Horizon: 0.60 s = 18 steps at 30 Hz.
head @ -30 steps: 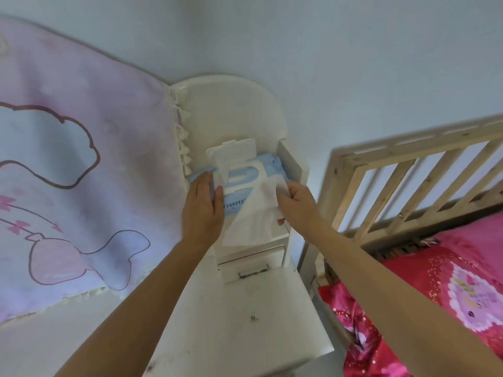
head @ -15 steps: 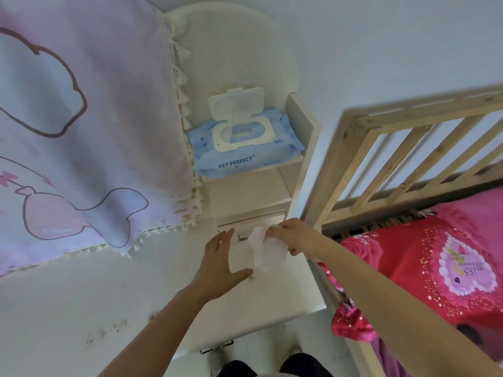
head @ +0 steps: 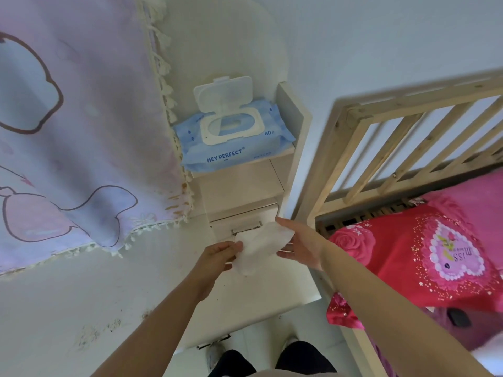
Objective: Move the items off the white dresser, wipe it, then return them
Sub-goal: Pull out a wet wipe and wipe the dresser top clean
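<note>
A white wet wipe (head: 260, 247) is held between both hands above the white dresser top (head: 272, 289). My left hand (head: 215, 261) pinches its left edge. My right hand (head: 302, 247) supports its right side with the fingers spread under it. A blue pack of wipes (head: 234, 144) lies on the dresser's upper shelf, its white lid flipped open. Below the shelf sits a small drawer with a metal handle (head: 246, 228), partly hidden by the wipe.
A pale purple cartoon cloth (head: 81, 131) hangs over the left part of the dresser. Dark smudges (head: 92, 333) mark the dresser top at lower left. A wooden bed frame (head: 381, 148) with red bedding (head: 424, 254) stands close on the right.
My left hand has come in from open and taken the wipe's left edge. The wipe, bunched in my right hand before, is now spread between both hands.
</note>
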Motion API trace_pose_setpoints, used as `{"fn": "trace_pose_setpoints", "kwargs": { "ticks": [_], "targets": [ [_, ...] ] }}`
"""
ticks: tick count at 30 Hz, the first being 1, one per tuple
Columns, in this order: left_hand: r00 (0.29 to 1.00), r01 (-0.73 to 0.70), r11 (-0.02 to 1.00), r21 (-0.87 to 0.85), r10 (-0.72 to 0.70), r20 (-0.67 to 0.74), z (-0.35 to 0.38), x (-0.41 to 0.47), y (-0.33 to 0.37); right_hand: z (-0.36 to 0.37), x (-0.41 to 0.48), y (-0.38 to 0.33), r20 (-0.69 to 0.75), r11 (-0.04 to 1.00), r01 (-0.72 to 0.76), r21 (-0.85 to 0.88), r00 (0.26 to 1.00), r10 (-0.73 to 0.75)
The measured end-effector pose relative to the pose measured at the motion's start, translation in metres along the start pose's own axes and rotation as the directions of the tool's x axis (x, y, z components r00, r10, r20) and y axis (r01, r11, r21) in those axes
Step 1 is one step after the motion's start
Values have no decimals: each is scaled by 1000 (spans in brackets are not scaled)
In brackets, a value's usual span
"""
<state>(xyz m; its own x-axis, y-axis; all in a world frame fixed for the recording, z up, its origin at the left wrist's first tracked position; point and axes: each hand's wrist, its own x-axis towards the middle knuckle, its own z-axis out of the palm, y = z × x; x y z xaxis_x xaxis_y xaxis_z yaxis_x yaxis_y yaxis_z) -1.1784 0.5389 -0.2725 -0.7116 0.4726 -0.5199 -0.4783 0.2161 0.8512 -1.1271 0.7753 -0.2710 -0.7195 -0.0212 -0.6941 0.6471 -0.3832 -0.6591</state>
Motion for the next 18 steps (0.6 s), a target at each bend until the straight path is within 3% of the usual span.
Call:
{"fn": "trace_pose_setpoints", "kwargs": {
  "ticks": [4,11,13,15,18],
  "targets": [
    [999,-16,999,-49,14,-47,3,1,-6,-6,9,27,136,999,-53,-2,989,53],
    [970,48,999,10,-44,-240,-5,20,-28,-7,10,44,-79,977,49,210,996,-33],
    [961,63,995,79,-40,-272,-6,26,-40,-4,5,38,-307,986,156,66,943,-129],
    [945,107,978,181,-43,-323,-7,33,-57,-11,10,38,-485,945,271,-186,810,-328],
    [939,162,891,424,-6,-345,-12,38,-83,-23,22,52,-381,680,361,-639,619,-687]
  ]
}}
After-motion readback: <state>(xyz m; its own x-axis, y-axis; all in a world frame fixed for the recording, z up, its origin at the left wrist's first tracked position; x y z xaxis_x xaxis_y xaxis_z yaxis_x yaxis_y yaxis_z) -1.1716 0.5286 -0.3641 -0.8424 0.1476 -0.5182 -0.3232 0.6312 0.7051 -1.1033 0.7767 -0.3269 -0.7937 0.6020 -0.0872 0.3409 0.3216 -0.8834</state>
